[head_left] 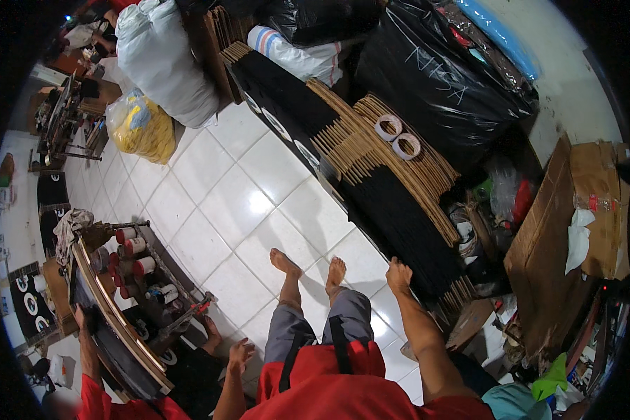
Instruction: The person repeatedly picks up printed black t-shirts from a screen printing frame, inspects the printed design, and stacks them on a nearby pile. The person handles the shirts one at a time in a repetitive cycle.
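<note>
My right hand (399, 276) reaches out to the lower right, closed on the near edge of a long row of black fabric pieces (399, 231) with brown board ends sticking out. White round prints show along the far part of that row. On brown boards (367, 112) beside it lie two tape rolls (407, 145). My left hand (241, 353) hangs low at the left of my body, open, fingers slightly bent and holding nothing. It is nearest a wheeled metal stand (182, 320) at the lower left. My bare feet are on the white tiled floor (217, 210).
A co-worker's hand (84, 318) grips a framed screen beside ink pots (131, 245). A white sack (162, 59) and yellow bag (140, 133) stand at upper left. Black bags (441, 77) lie behind the boards. Cardboard sheets (539, 245) lean at the right.
</note>
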Available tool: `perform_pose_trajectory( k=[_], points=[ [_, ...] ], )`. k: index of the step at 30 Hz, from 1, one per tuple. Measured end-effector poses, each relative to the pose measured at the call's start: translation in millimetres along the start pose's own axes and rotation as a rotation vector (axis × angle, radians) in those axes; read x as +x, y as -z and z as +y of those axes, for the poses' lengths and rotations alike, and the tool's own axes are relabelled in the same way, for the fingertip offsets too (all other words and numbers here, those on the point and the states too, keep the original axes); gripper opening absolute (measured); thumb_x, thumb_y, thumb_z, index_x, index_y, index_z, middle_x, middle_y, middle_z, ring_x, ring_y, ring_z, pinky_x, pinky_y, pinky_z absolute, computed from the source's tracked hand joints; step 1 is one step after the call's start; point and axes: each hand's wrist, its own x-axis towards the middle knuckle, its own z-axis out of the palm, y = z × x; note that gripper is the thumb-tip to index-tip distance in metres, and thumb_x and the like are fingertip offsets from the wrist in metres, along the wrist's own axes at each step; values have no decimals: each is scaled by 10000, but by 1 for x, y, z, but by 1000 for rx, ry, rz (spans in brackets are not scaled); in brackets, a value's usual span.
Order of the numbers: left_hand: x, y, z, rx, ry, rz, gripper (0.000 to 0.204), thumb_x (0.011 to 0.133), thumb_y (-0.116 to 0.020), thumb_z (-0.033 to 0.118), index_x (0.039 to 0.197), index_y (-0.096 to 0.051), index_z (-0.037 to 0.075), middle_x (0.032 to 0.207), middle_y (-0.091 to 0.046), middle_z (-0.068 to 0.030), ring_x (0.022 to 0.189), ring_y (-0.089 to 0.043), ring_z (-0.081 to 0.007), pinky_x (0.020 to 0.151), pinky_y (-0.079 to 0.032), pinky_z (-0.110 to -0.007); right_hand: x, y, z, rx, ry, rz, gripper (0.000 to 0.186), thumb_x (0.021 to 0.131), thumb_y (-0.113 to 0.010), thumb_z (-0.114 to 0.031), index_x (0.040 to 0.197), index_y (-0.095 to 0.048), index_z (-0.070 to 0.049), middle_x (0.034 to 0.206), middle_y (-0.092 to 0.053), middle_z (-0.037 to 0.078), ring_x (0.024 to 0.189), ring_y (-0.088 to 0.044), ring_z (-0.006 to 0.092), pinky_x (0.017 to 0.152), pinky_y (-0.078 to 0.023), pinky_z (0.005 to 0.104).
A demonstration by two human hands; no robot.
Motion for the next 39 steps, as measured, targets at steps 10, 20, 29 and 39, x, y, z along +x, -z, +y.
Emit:
perform_pose_trajectory(
  k=[10,20,29,39],
  points=[
    [-7,-20,34,-1,-176,-21,593,768,-617,123,1314,-418,6,1080,-623,-123,897,-610,-195,729,-457,-315,18,3,14,-5,-57,55,142,847,-560,-195,872,-569,-55,732,-654,148,707,-649,317,648,-507,428],
    [-2,-8,-3,-58,-100,-5,459,861,-495,212,1291,-453,56,1050,-625,-108,852,-611,-189,738,-471,-319,19,22,7,1,-113,86,190,874,-536,-240,941,-521,-62,796,-643,150,722,-635,342,647,-492,462],
    [-7,-27,23,-119,-128,-37,503,842,-524,176,1320,-422,60,1093,-618,-115,951,-604,-225,843,-450,-385,-25,102,-52,191,82,254,291,807,-584,-150,1065,-512,-37,931,-592,187,862,-583,357,736,-456,448],
    [29,0,51,-392,-111,-138,573,820,-500,109,1366,-338,40,1206,-547,-160,1013,-568,-256,876,-433,-413,-26,127,-147,39,250,-5,279,753,-558,-91,1021,-549,-11,1005,-588,180,920,-590,339,779,-477,432]
  ],
)
